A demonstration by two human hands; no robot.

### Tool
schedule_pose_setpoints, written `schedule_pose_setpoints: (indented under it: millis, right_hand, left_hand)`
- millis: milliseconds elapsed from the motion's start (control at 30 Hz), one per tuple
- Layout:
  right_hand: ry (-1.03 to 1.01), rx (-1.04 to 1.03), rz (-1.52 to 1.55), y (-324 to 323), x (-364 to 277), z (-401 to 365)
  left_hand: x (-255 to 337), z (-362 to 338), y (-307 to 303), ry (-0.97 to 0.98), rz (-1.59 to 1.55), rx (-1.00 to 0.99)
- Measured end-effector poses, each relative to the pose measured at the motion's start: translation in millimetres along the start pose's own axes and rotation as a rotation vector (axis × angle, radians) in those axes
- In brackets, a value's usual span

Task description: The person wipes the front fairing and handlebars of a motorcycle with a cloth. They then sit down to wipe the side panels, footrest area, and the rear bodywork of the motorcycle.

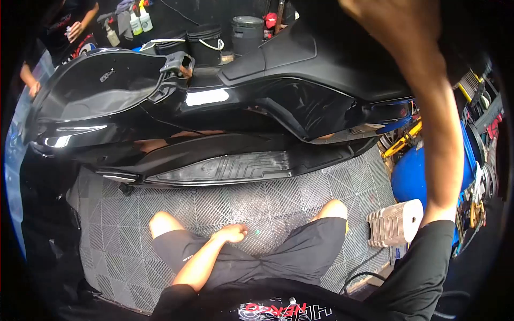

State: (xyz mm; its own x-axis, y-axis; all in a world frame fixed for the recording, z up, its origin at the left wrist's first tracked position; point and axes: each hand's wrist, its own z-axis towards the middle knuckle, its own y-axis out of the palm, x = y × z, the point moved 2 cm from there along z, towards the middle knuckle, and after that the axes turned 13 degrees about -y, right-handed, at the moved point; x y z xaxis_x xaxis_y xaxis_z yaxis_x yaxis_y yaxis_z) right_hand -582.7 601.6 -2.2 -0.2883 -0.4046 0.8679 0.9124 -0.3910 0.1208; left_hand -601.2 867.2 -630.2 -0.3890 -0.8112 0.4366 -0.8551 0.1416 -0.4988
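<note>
A glossy black scooter [316,112] stretches across the view in front of me, with a ribbed footboard [235,166] along its near side and a matte seat [300,53] above. My left hand [232,233] hovers over my lap between my knees, fingers curled in, touching no part of the scooter; I see nothing in it. My right arm is raised high on the right, and my right hand [367,13] reaches past the seat at the top edge. Its fingers are cut off by the frame, so what it touches or holds is hidden.
Grey tiles [134,224] cover the floor. A beige ribbed block [393,222] and a blue tank [409,176] stand at right. Behind the scooter are black buckets [204,48] and spray bottles [140,21]. Another person's hand [74,32] holds a small object at upper left.
</note>
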Motion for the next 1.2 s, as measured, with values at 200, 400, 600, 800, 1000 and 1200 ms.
schedule_pose_setpoints:
  millis: [200, 400, 600, 800, 1000, 1200]
  right_hand:
    - [0.227, -0.156, 0.442, -35.9, -15.1, -62.5]
    - [0.437, -0.835, 0.347, -27.5, -195.0, -120.9]
    - [0.766, -0.727, 0.546, 26.0, -330.7, -65.9]
    - [0.901, -0.163, 1.315, 47.2, -400.7, -7.9]
    - [1.087, -0.391, 0.904, 40.2, -356.3, -56.0]
    - [0.874, -0.073, 1.266, 19.9, -446.1, 39.6]
  left_hand:
    - [4.9, -16.7, -29.8, 0.050, 0.094, 0.047]
    - [-11.3, -20.8, -38.0, 0.101, 0.106, 0.084]
    - [-23.7, -28.7, -31.6, 0.110, 0.134, 0.012]
    - [-22.1, -36.1, -18.3, 0.189, 0.110, 0.044]
    - [-25.0, -41.4, -19.1, 0.217, 0.089, 0.039]
    - [-20.8, -48.7, -23.9, 0.237, 0.176, -0.037]
